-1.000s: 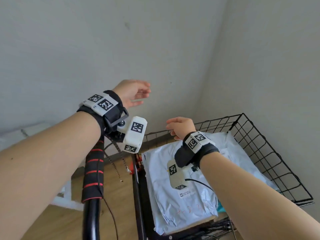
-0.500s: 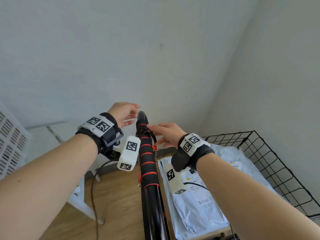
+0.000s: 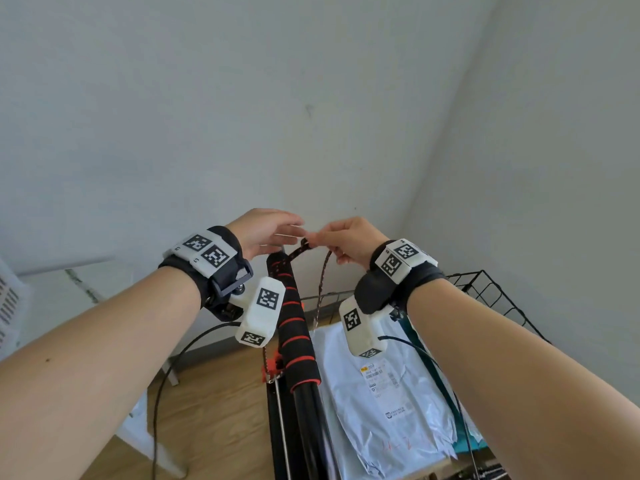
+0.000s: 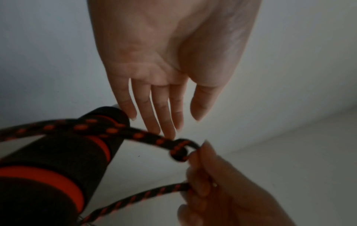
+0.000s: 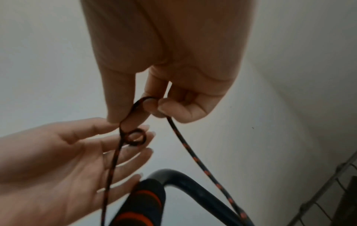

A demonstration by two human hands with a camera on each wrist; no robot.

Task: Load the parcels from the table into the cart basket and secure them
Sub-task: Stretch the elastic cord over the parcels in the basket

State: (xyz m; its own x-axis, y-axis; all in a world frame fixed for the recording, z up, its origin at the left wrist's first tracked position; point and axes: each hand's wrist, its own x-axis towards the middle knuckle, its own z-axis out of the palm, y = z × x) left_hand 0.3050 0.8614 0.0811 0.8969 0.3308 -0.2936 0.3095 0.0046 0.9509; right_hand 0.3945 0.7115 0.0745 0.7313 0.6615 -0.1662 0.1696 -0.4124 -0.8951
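1. Both hands are raised just above the top of the cart handle point(image 3: 294, 317). A loop of the black-and-red cord point(image 4: 146, 137) is pinched by the curled fingers of the right hand point(image 3: 349, 242), while the left hand point(image 3: 266, 232) is held beside it with fingers straight and relaxed, their tips touching or nearly touching the cord (which of the two cannot be told).

2. The cord is seen wound about the handle's foam grip, with one strand hanging down from the right hand on the basket side of the handle.

3. Loading is judged largely done: pale grey parcels point(image 3: 388, 393) are laid flat in the wire basket point(image 3: 491, 292), just right of the handle. Whether any are left on the table cannot be told.

4. Securing is judged not yet done; the cord is not yet drawn across the parcels or hooked to the basket.

5. Compared with half a second earlier, the cord has been lifted off the handle top into a raised loop, and the hands have been brought closer together above it.
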